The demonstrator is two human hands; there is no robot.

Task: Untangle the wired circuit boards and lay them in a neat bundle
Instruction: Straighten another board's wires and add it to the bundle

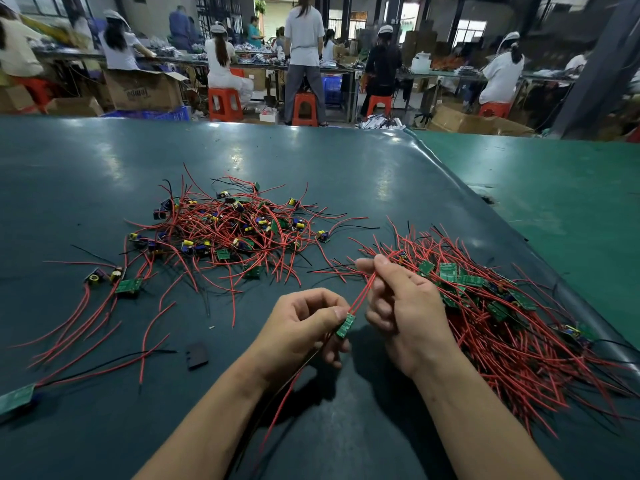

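Two heaps of wired boards lie on the dark green tabletop [104,427]: a tangled pile [228,230] at centre and an aligned bundle [502,320] at right. The left hand [304,327] pinches one small green circuit board [345,325], held above the tabletop between the heaps. The right hand [401,303] grips its two thin red wires [363,289].
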